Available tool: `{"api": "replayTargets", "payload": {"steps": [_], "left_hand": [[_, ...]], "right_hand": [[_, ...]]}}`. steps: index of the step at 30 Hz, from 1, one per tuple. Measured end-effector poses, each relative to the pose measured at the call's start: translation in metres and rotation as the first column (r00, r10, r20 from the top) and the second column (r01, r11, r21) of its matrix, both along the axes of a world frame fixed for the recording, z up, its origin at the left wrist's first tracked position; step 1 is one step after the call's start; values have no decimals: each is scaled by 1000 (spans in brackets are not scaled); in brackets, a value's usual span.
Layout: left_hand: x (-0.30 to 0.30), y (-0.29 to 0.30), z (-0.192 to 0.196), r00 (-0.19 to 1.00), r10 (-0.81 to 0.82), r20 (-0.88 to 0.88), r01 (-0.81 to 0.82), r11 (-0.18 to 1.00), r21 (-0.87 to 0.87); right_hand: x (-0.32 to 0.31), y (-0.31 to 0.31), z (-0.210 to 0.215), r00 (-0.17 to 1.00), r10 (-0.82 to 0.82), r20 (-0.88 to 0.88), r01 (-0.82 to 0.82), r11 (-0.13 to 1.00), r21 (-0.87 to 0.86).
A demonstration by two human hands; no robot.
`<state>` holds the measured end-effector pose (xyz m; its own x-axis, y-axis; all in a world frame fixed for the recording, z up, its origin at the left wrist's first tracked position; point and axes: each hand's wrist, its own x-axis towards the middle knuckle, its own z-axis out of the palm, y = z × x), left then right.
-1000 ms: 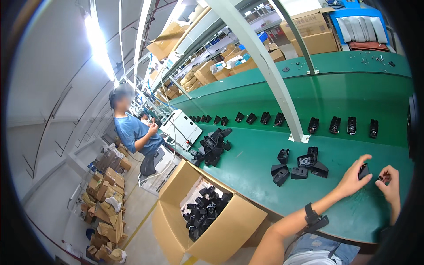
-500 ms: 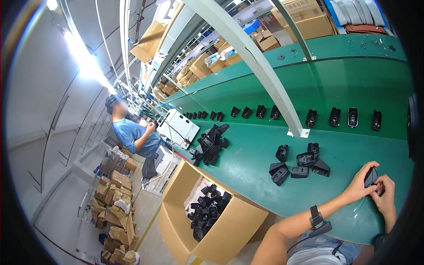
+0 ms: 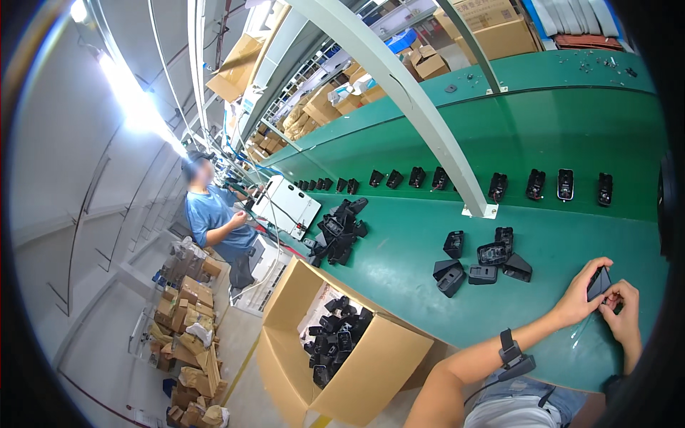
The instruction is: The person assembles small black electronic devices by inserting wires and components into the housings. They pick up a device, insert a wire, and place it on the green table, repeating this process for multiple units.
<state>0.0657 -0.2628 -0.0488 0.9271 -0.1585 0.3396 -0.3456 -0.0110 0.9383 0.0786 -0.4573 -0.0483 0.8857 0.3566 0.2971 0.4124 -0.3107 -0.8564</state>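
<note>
At the lower right of the frame my left hand [image 3: 576, 298] and right hand [image 3: 622, 314] met over the green bench [image 3: 571, 121], both pinching one small black plastic part [image 3: 598, 283] between fingertips; my right fingers seemed to grip its lower edge, though the view there was poor. Just left of them lay a small cluster of black parts [image 3: 479, 260]. A cardboard box [image 3: 371, 371] of more parts stood at lower centre. A row of parts [image 3: 499, 185] lined the bench farther back.
</note>
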Motion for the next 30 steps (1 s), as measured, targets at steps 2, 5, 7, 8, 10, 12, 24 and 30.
{"api": "replayTargets", "payload": {"steps": [2, 5, 7, 8, 10, 12, 24, 30], "left_hand": [[0, 1, 1, 1000, 10, 1, -10, 1000, 28], [-3, 0, 3, 1000, 24, 16, -25, 999, 43], [-1, 2, 0, 1000, 7, -22, -8, 999, -33], [1, 4, 3, 999, -1, -34, -1, 998, -63], [-3, 4, 10, 987, -53, -155, 36, 993, -109], [-4, 1, 10, 936, -176, -305, 90, 957, -275], [-9, 5, 10, 992, -99, -72, 98, 995, -26], [-11, 8, 26, 992, 22, 127, -48, 978, 204]], "right_hand": [[0, 2, 6, 1000, 5, -8, -4, 999, 32], [1, 5, 12, 999, 10, 40, -13, 998, 64], [1, 2, 10, 999, 27, 45, -30, 998, 54], [2, 3, 12, 998, 11, 66, -15, 997, 74], [1, 4, 19, 994, -20, 109, 7, 994, 112], [1, 0, 24, 983, -6, 183, -8, 997, 71], [-2, 0, 28, 995, 60, -78, -41, 975, 216], [3, 3, 37, 990, 89, -108, -78, 992, 101]]}}
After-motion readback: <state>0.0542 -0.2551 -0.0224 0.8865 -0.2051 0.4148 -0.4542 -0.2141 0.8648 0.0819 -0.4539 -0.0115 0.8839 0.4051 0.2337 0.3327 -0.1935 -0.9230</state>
